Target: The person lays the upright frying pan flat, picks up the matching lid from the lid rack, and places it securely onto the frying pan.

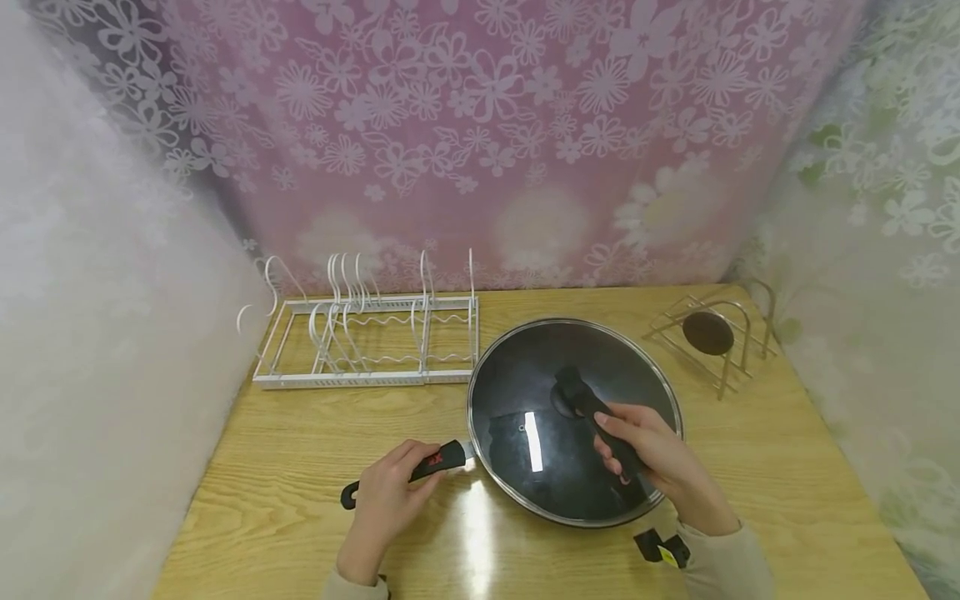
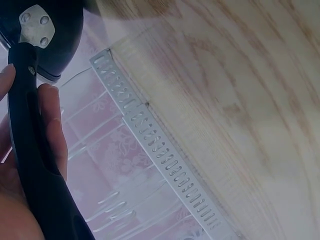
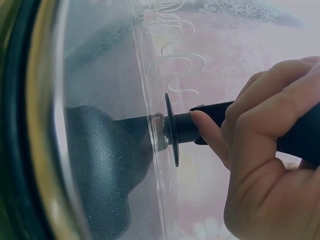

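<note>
In the head view, a dark frying pan [image 1: 581, 525] bears a round glass lid [image 1: 517, 358] with a steel rim. My left hand [image 1: 392, 487] grips the pan's black handle [image 1: 452, 454]; in the left wrist view, the fingers [image 2: 52, 115] curl round the handle, beside the riveted plate [image 2: 37, 25]. Over the lid's right side, my right hand [image 1: 648, 446] holds the lid's long black handle [image 1: 581, 396]. The right wrist view shows my right hand [image 3: 275, 135] wrapped round that handle, with a round collar [image 3: 171, 130] against the glass.
A white wire dish rack [image 1: 337, 381] stands at the back left. At the back right is a small metal rack [image 1: 742, 358] with a dark brown disc [image 1: 708, 333] in it. Floral curtains [image 1: 480, 167] border the wooden table [image 1: 270, 467]. A black strap [image 1: 663, 550] shows by my right wrist.
</note>
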A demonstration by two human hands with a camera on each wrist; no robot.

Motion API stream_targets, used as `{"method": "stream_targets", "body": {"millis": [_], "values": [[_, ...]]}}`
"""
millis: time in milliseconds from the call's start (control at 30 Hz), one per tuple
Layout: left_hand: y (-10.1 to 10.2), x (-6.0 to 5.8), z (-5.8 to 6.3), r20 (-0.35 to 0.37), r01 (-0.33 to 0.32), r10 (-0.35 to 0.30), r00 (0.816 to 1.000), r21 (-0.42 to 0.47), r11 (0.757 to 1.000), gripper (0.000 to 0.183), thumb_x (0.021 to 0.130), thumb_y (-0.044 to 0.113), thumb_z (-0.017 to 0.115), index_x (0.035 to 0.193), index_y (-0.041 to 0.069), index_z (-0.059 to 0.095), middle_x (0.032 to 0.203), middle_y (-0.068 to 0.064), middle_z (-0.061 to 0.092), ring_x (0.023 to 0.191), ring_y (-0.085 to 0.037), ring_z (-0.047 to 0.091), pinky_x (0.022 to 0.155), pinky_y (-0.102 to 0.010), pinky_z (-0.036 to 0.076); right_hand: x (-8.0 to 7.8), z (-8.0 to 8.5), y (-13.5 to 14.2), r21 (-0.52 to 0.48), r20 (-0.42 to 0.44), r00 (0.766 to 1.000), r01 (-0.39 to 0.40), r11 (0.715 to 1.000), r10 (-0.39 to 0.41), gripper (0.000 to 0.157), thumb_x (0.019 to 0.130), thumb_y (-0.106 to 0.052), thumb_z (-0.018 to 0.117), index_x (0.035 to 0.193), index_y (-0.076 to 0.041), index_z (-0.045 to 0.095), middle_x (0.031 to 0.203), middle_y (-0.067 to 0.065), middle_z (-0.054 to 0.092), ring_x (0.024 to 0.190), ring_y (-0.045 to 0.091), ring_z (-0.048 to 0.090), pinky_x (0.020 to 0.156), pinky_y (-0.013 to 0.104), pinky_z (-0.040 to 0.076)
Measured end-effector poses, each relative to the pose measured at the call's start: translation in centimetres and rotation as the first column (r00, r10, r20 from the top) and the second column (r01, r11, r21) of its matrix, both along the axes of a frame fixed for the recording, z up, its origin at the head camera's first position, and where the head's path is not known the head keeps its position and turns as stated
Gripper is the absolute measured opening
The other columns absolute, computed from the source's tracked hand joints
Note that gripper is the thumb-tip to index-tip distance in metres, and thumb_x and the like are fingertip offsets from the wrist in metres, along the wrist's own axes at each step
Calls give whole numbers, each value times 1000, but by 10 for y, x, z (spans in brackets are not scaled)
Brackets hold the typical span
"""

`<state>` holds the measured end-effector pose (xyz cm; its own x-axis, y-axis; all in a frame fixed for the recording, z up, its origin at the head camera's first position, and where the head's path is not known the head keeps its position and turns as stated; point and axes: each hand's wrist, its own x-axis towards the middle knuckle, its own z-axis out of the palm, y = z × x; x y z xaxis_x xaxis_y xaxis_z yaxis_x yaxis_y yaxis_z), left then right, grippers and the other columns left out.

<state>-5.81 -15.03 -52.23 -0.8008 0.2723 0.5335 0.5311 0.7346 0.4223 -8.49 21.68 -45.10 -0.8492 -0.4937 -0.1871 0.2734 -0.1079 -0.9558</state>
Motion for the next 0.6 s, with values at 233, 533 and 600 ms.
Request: {"method": "stream_targets", "body": {"millis": [233, 533, 600], "values": [[-2, -1, 7, 10, 36, -36, 999, -23, 999, 38, 69, 14, 92, 102, 13, 74, 91, 3, 70, 72, -11, 67, 56, -26, 53, -1, 4, -2, 133, -67, 996, 62, 989, -54, 43, 105, -18, 50, 122, 22, 47, 72, 5, 59, 59, 9, 57, 51, 24, 53], [-12, -4, 34, -16, 68, -69, 997, -64, 996, 24, 75, 13, 86, 96, 8, 74, 88, -2, 72, 70, -13, 67, 56, -24, 53, 6, 28, 9, 619, -507, 861, 394, 679, -37, 34, 102, -24, 56, 124, 0, 62, 107, 9, 70, 90, 21, 67, 73, 30, 54], [-14, -6, 43, -66, 75, -78, 995, -51, 996, 23, 75, 12, 86, 94, 6, 74, 85, -4, 72, 69, -15, 68, 55, -25, 54, 9, 35, 13, 612, -585, 809, 483, 626, -52, 34, 101, -23, 58, 126, -1, 61, 102, 9, 71, 82, 15, 66, 68, 27, 53]]}}
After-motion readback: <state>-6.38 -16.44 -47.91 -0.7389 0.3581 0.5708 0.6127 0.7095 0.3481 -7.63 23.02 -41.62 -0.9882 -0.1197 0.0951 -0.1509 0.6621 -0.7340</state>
